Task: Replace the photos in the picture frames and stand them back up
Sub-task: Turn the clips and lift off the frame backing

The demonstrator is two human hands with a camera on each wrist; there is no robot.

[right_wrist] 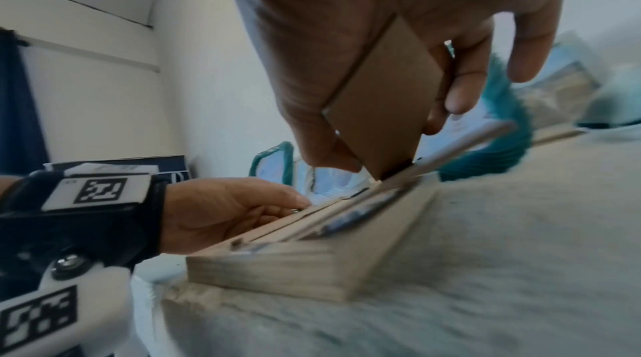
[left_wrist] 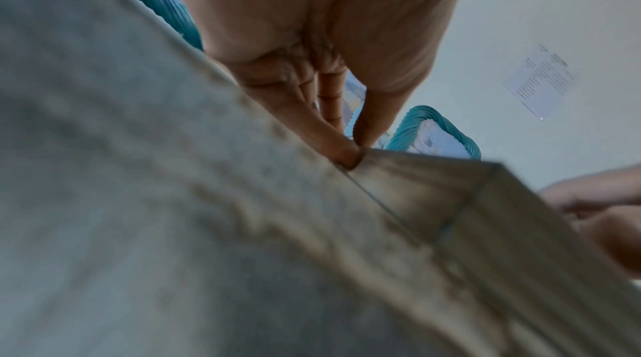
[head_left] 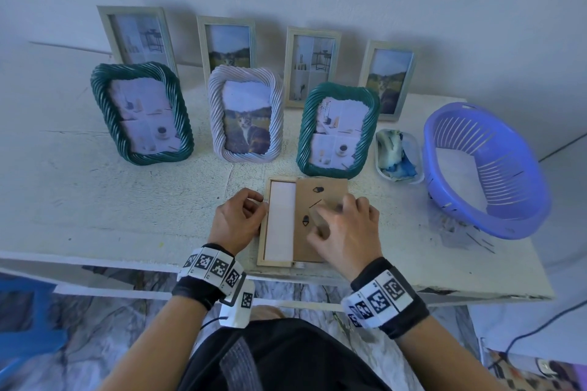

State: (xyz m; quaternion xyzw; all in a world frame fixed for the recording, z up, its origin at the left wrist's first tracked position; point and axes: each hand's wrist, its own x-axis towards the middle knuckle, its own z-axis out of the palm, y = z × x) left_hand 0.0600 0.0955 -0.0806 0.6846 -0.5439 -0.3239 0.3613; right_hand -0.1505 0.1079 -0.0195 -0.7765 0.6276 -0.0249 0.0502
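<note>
The pale wooden frame [head_left: 265, 225], face down at six o'clock, is pinched by the left hand [head_left: 236, 219]; the brown cardboard backing [head_left: 320, 197] is gripped at its stand by the right hand [head_left: 344, 228], best slid squarely.

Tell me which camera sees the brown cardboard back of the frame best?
The head view: the whole cardboard back lies shifted right on the face-down frame. The right wrist view shows only its stand flap, pinched by the right hand. The left wrist view hides it behind the frame's edge.

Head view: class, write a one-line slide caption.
Right hand slides the backing board across a face-down frame, left hand steadying.
</note>
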